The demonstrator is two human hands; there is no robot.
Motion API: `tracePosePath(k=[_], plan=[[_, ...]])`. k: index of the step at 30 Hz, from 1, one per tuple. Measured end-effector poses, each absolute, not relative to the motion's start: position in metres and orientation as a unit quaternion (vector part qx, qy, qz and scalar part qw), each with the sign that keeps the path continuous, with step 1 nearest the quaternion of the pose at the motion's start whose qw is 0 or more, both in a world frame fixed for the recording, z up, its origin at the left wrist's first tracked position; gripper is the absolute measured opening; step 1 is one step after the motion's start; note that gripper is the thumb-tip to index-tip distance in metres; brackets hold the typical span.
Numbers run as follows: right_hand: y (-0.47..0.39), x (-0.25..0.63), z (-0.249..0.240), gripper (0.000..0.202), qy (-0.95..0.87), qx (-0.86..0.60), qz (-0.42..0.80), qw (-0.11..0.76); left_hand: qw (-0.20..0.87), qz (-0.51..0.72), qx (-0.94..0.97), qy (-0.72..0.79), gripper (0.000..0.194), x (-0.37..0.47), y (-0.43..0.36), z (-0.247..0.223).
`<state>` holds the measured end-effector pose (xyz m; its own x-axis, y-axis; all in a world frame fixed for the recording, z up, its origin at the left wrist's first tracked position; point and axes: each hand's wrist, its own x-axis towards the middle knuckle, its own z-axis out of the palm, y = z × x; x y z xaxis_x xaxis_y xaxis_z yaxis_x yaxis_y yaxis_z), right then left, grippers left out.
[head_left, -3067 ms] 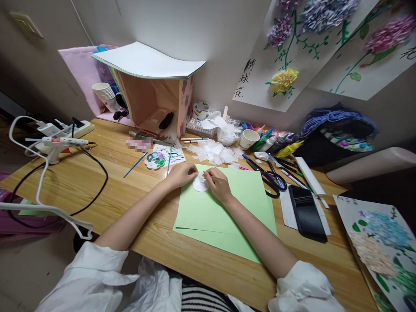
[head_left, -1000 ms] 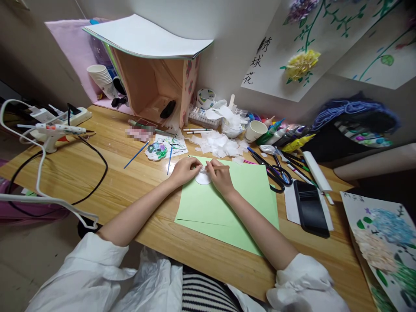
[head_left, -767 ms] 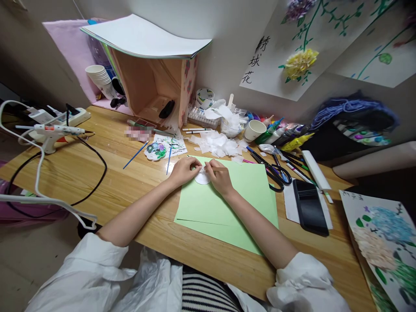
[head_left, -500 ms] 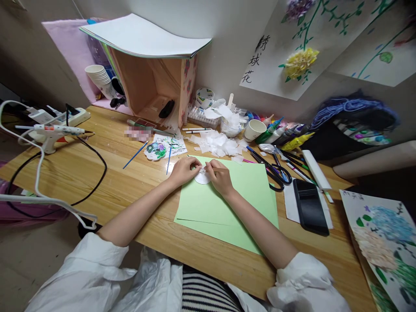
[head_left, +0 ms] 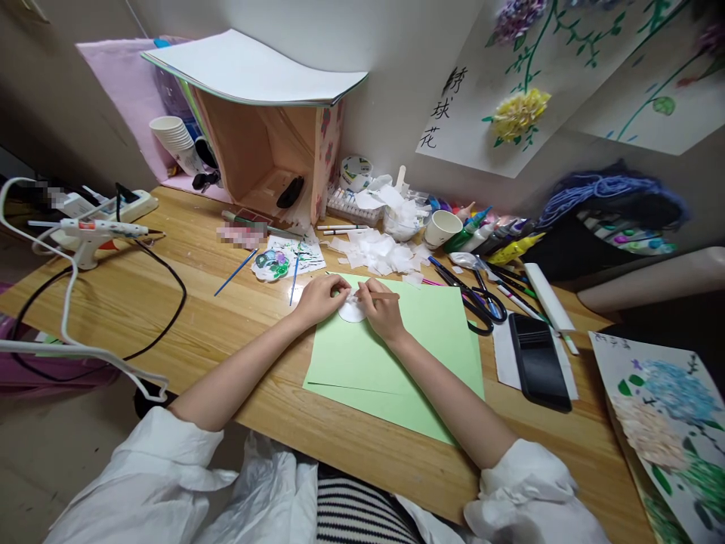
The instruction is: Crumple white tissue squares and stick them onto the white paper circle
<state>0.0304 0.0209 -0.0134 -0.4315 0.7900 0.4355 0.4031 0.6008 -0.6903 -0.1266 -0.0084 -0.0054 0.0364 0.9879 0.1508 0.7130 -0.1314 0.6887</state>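
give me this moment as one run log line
left hand: at edge of white disc, grip unclear | right hand: holding brown stick | under disc: green paper | nearby: white scraps, scissors, phone

A white disc (head_left: 352,312), round and partly hidden, lies near the far left corner of two green sheets (head_left: 374,366), stacked slightly askew. A slim brown stick (head_left: 390,295), gripped in the right hand (head_left: 383,313), juts sideways above the paper.
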Motion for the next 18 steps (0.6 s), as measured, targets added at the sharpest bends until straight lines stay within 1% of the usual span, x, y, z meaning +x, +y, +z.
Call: tracePosePath(k=[5,11,18], plan=[[0.0205,0.0311,-0.0136,0.030,-0.808,-0.364,0.252,0.388,0.223,0.310,0.685,0.620,0.015,-0.1265,-0.0084,-0.0054],[0.0207,0.0295,-0.0118,0.031,-0.811,-0.368,0.264,0.370,0.221,0.311,0.685,0.620,0.015,-0.1264,-0.0089,-0.0043],[0.0215,0.0282,-0.0130,0.031,-0.784,-0.401,0.301,0.366,0.221,0.308,0.685,0.623,0.015,-0.1267,-0.0090,-0.0047]])
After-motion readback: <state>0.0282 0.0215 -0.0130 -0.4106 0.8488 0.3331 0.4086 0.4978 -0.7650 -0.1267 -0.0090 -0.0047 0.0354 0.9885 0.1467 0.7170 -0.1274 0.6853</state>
